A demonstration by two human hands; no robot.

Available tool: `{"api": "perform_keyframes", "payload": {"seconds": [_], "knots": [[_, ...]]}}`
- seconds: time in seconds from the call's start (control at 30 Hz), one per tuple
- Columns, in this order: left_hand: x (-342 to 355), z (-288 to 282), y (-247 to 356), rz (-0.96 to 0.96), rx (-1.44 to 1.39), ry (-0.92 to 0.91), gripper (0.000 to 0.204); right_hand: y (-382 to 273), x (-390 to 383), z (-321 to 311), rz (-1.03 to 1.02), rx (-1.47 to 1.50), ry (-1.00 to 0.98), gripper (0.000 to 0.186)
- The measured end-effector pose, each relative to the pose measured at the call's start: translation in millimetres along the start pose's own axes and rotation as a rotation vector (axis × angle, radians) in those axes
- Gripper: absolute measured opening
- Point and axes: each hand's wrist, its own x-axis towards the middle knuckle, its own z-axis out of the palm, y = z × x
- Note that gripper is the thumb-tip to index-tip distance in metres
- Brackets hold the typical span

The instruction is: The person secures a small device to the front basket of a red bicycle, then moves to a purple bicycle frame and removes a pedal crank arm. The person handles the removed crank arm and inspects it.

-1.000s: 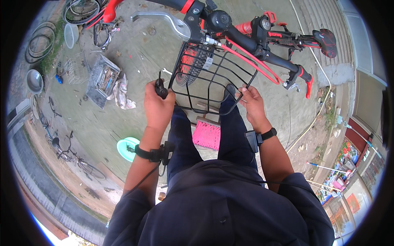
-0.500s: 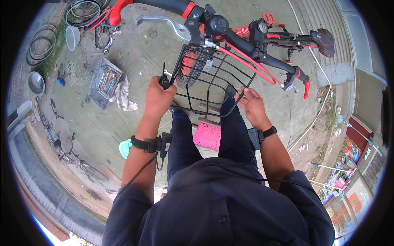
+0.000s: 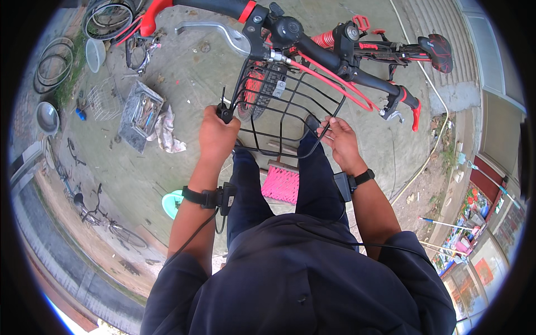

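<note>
The black wire basket (image 3: 285, 109) sits at the front of the red-and-black bicycle, just under the handlebar (image 3: 312, 47) and in front of the front tyre (image 3: 259, 92). It looks light but stiff: thin steel rods, open mesh, probably painted, so a bit slippery and hard on the fingers. Single wires could bend under force, so I would hold it at the thicker top rim, w/ one hand at each near corner, not in the middle of the mesh.

The left hand (image 3: 216, 134) is closed in a fist around a small black handle or tool at the near left corner of the rim. The right hand (image 3: 338, 139) is at the near right corner, fingers curled and pinched on the rim wire. I cannot tell if it grips hard or only touches.

Count, approx. where things overlap:
- 1 wire basket on the bike, 1 more pale wire basket (image 3: 103, 100) on the ground at left
- 1 bicycle being worked on, 1 silver brake lever (image 3: 215, 30)
- 2 hands, each w/ a black wrist strap
- 1 open toolbox (image 3: 142, 114) w/ a rag (image 3: 167, 131) beside
- 1 pink brush (image 3: 282, 181) on the ground between the legs
- 1 green basin (image 3: 172, 204)
- several loose tyres (image 3: 109, 14) top left, maybe 3-4
- 1 metal bowl (image 3: 46, 117)
</note>
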Motion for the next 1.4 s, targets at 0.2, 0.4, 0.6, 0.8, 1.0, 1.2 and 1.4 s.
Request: {"api": "perform_keyframes", "payload": {"seconds": [0.2,0.4,0.6,0.8,1.0,1.2,1.4], "knots": [[4,9,-5,-0.021,-0.004,-0.003,0.040,3,3,-1,-0.009,-0.015,0.024,0.026],[4,8,-3,-0.025,0.023,-0.033,0.034,7,8,-6,0.013,-0.028,0.013,0.027],[-15,5,-11,0.098,0.082,0.106,0.035,14,9,-17,0.005,-0.049,-0.062,0.027],[-67,-8,23,0.044,0.104,0.023,0.035,0,-2,-65,0.037,-0.170,-0.153,0.038],[-130,54,126,0.073,0.085,-0.525,0.041,-46,-27,-129,0.031,-0.380,-0.664,0.055],[-139,129,204,0.290,0.179,-0.936,0.051,-70,-61,-148,-0.195,-0.242,-0.869,0.066],[-147,155,222,0.261,-0.162,-1.343,0.064,-52,-97,-152,0.097,0.413,-0.568,0.058]]}}
